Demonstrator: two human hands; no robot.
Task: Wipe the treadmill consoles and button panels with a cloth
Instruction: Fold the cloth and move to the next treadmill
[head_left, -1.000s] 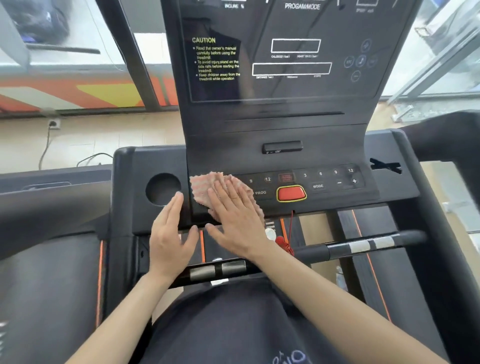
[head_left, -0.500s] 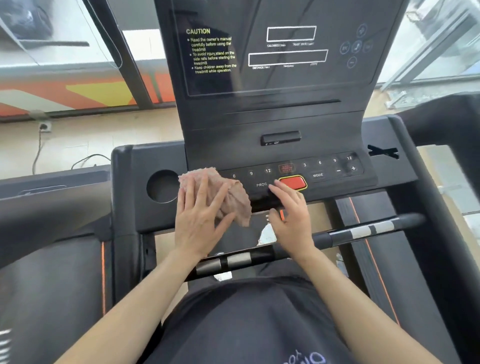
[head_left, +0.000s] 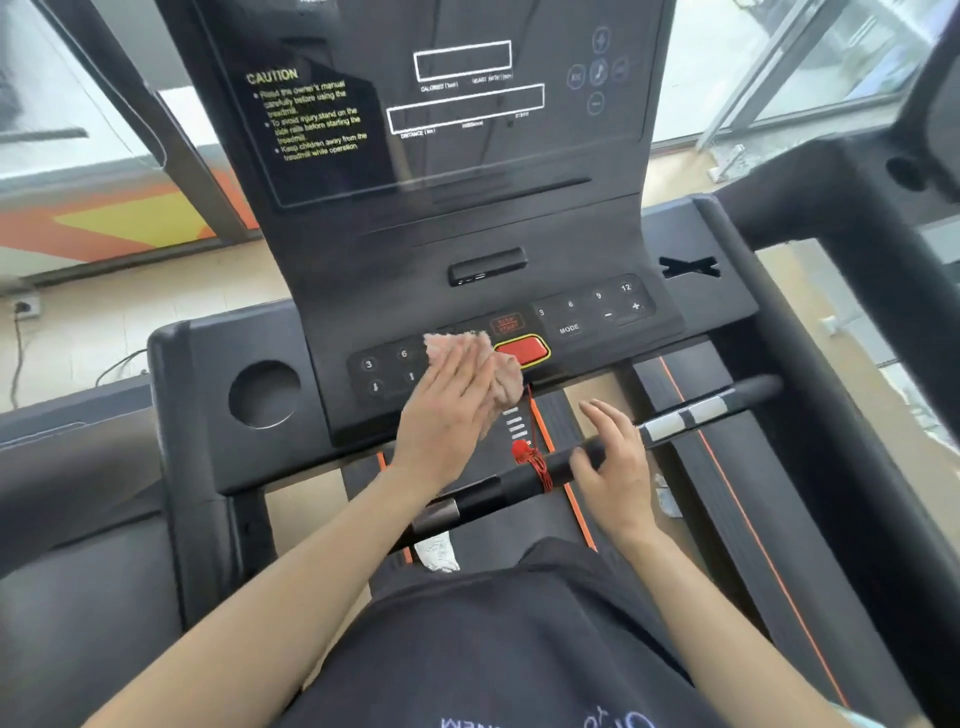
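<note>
- The left hand (head_left: 447, 410) lies flat, fingers straight, pressing the pink cloth (head_left: 506, 382) onto the button panel (head_left: 384, 371).
- The cloth sits between the 6 key and the red button (head_left: 524, 349), touching its left end.
- The right hand (head_left: 613, 462), fingers loose, rests on the handlebar (head_left: 691, 410).

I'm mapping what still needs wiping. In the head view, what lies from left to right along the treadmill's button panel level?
cup holder recess → left keypad → cloth pressed under the left hand → red button → MODE key → plus key → X-shaped slot
</note>
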